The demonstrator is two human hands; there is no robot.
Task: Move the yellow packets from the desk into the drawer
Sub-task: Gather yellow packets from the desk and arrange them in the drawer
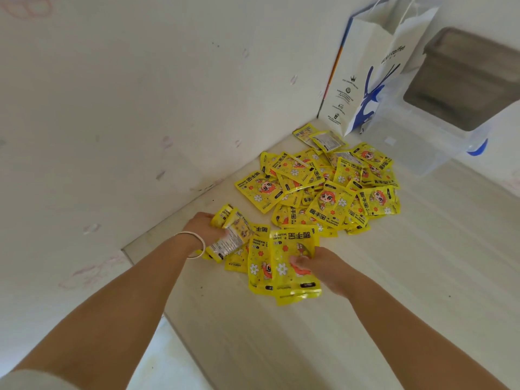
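- head view, lower half of the frame: both bare forearms are seen reaching up from the bottom edge onto the pale wood-grain desk (422, 277).
- head view, left of centre: the left hand (204, 228), with a thin white bangle (194, 243) on its wrist, is curled round a small bunch of glossy yellow foil packets (230, 235) printed with a cartoon figure; these are held tilted, their silver backs partly shown.
- head view, centre: the right hand (323, 266) is closed on the edge of several flat yellow packets (284, 266), with the thumb pressed on top; whether they are lifted or lie on the desk cannot be told.
- head view, centre right: a large loose heap of the same yellow packets (323, 190) is spread on the desk, overlapping, near the white wall (140, 108) and just below a white paper carrier bag with blue print (374, 74).
- head view, upper right: a clear plastic storage box with a blue clip (439, 136) is set beside the bag, and a grey-brown recess (464, 80) is seen behind it.
- the drawer is not in view, so how many packets are already inside cannot be told.
- judged from the desk, most of the work appears to be left: only two handfuls are gathered, the heap is untouched, and several more trips seem needed.
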